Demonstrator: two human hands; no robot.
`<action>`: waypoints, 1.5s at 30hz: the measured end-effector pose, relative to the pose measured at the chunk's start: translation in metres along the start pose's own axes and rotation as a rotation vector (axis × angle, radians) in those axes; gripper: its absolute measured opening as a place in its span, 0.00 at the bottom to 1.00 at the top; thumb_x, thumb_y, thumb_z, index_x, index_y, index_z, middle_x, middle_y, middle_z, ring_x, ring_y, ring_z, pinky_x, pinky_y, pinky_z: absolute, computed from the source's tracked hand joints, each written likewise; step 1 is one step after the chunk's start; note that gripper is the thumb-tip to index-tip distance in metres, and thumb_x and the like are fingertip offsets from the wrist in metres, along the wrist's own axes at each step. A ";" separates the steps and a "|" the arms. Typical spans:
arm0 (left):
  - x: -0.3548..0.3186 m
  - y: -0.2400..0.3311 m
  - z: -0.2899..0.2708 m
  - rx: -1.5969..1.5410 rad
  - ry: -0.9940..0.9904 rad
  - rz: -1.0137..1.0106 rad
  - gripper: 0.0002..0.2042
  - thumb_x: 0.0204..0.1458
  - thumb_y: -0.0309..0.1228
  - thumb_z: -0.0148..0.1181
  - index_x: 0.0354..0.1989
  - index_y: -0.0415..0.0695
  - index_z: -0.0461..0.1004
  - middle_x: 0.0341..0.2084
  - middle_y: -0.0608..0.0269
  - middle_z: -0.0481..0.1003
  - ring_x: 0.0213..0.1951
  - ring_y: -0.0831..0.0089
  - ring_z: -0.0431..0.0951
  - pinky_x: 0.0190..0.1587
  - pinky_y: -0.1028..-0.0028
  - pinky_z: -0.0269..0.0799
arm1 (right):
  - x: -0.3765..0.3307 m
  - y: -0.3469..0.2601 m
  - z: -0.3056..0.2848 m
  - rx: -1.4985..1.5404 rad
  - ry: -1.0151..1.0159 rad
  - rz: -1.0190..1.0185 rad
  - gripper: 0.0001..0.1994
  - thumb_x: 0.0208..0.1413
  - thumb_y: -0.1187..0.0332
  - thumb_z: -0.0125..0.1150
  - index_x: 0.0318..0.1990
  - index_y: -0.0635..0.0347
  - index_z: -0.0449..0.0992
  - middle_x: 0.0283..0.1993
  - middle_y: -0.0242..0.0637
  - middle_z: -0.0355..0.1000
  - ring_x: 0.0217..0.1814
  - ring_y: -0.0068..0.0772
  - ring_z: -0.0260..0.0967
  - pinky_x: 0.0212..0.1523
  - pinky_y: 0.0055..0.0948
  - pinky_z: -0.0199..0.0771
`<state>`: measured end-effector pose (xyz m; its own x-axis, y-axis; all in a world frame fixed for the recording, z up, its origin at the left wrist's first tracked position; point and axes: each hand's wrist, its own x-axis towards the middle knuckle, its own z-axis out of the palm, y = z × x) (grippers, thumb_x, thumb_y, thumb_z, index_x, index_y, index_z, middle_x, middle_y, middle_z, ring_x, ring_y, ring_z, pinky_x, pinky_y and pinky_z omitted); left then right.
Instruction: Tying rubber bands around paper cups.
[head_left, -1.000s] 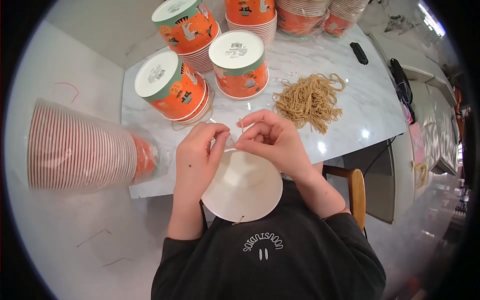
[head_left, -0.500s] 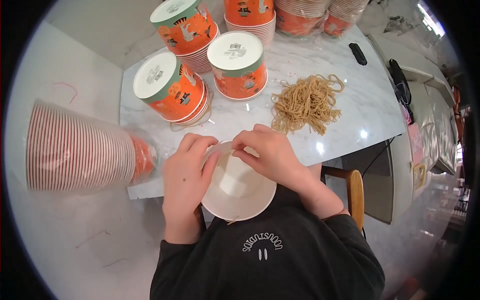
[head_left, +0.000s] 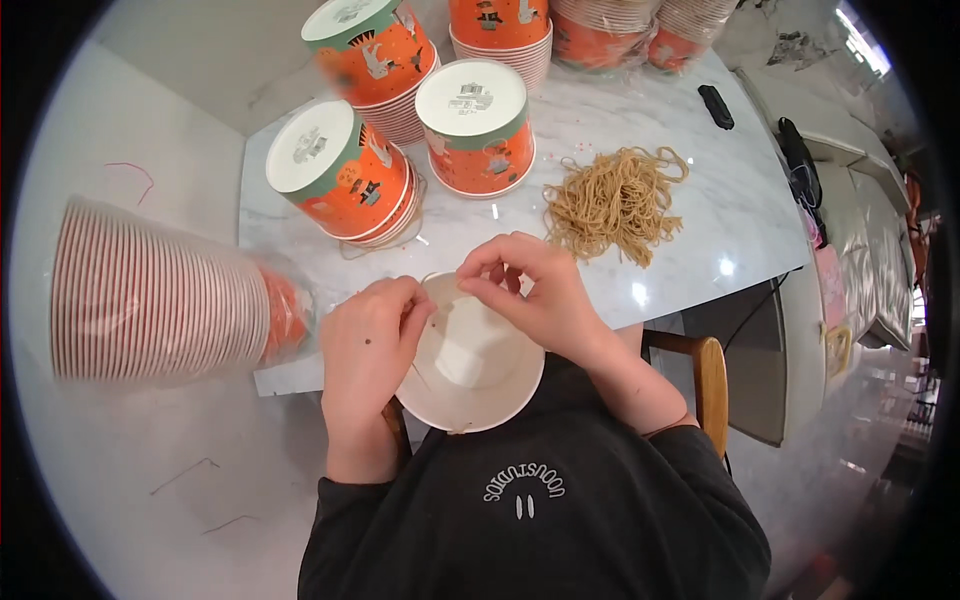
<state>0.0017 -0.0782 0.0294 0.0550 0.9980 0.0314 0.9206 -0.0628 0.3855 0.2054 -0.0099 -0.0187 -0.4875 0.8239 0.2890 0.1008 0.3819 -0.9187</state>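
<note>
A white-lined paper tub (head_left: 478, 350) rests against my body at the table's near edge, mouth up, with nothing standing in it. My left hand (head_left: 370, 335) is at its left rim, thumb and fingers pinched on a thin strand of twine (head_left: 418, 374), part of which hangs inside the tub. Over the far rim my right hand (head_left: 535, 290) is closed in a pinch; what its fingertips hold is too fine to make out. A small tan bit of twine (head_left: 459, 430) shows at the near rim. Beyond my right hand lies a loose heap of tan twine (head_left: 620, 205).
Upturned orange tubs stand at the back left: a tub (head_left: 480, 130), a short stack (head_left: 345, 175) and a taller stack (head_left: 375, 60). A bagged stack of tubs (head_left: 165, 295) lies at left. A black object (head_left: 715, 107) lies far right; a wooden chair (head_left: 710, 395) is beside me.
My right hand has moved slightly up and left along the far rim. My left hand and the tub have shifted a little left, and the strand inside the tub now shows.
</note>
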 end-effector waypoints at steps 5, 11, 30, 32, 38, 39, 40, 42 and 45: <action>0.006 0.007 0.007 -0.456 0.062 0.006 0.12 0.55 0.23 0.64 0.47 0.39 0.76 0.34 0.56 0.81 0.37 0.63 0.83 0.40 0.67 0.77 | 0.007 0.013 0.001 0.311 0.122 0.157 0.05 0.59 0.75 0.68 0.41 0.61 0.80 0.35 0.25 0.78 0.39 0.15 0.74 0.38 0.22 0.74; 0.011 0.013 0.008 -1.314 -0.029 -0.125 0.15 0.50 0.18 0.68 0.47 0.41 0.76 0.34 0.64 0.77 0.36 0.71 0.81 0.46 0.71 0.76 | 0.012 0.018 0.004 0.502 0.199 0.099 0.04 0.61 0.76 0.66 0.42 0.63 0.78 0.39 0.29 0.78 0.44 0.18 0.75 0.52 0.24 0.76; 0.009 0.019 0.015 -0.246 0.314 0.013 0.05 0.55 0.28 0.67 0.37 0.43 0.83 0.35 0.61 0.81 0.35 0.59 0.83 0.38 0.66 0.76 | 0.001 0.010 0.011 0.438 0.143 0.145 0.06 0.63 0.78 0.63 0.45 0.67 0.75 0.42 0.32 0.75 0.43 0.23 0.79 0.48 0.23 0.77; 0.004 0.023 0.009 -0.244 0.288 -0.010 0.04 0.55 0.28 0.67 0.37 0.43 0.83 0.35 0.61 0.81 0.34 0.59 0.83 0.38 0.66 0.76 | 0.003 0.015 0.013 0.317 0.226 0.054 0.05 0.62 0.79 0.64 0.44 0.67 0.76 0.41 0.32 0.76 0.44 0.22 0.78 0.48 0.23 0.77; -0.001 0.028 0.002 -0.328 0.198 -0.086 0.04 0.54 0.25 0.67 0.37 0.42 0.81 0.39 0.62 0.81 0.33 0.61 0.81 0.37 0.66 0.75 | 0.005 0.007 0.009 -0.113 0.218 -0.076 0.06 0.56 0.79 0.67 0.40 0.62 0.81 0.37 0.36 0.78 0.42 0.32 0.76 0.45 0.31 0.74; 0.000 0.026 0.004 -0.315 0.247 -0.021 0.05 0.54 0.24 0.67 0.38 0.41 0.81 0.41 0.61 0.81 0.32 0.61 0.81 0.37 0.67 0.76 | 0.006 0.006 0.009 -0.113 0.217 -0.076 0.06 0.56 0.79 0.67 0.40 0.62 0.81 0.37 0.36 0.78 0.42 0.32 0.76 0.45 0.31 0.74; 0.002 0.024 0.006 -0.302 0.295 0.045 0.05 0.53 0.23 0.67 0.38 0.41 0.81 0.43 0.61 0.81 0.32 0.62 0.81 0.37 0.68 0.76 | 0.006 0.006 0.009 -0.142 0.200 -0.151 0.06 0.55 0.79 0.67 0.40 0.62 0.80 0.37 0.37 0.78 0.42 0.36 0.75 0.45 0.33 0.73; 0.005 0.022 0.011 -0.376 0.269 0.025 0.05 0.53 0.23 0.67 0.38 0.40 0.80 0.42 0.59 0.81 0.32 0.63 0.82 0.37 0.69 0.76 | 0.008 0.004 0.010 -0.170 0.182 -0.226 0.06 0.55 0.78 0.68 0.40 0.61 0.80 0.37 0.38 0.78 0.42 0.40 0.75 0.45 0.36 0.72; 0.007 0.019 0.016 -0.486 0.241 -0.015 0.05 0.54 0.22 0.67 0.38 0.39 0.80 0.39 0.58 0.82 0.32 0.66 0.83 0.37 0.71 0.77 | 0.010 0.000 0.009 -0.113 0.124 -0.222 0.05 0.56 0.77 0.67 0.39 0.61 0.80 0.37 0.38 0.77 0.43 0.43 0.74 0.46 0.37 0.71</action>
<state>0.0260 -0.0721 0.0224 -0.0998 0.9723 0.2116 0.6321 -0.1022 0.7681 0.1925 -0.0050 -0.0183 -0.3990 0.7573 0.5170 0.1027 0.5972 -0.7955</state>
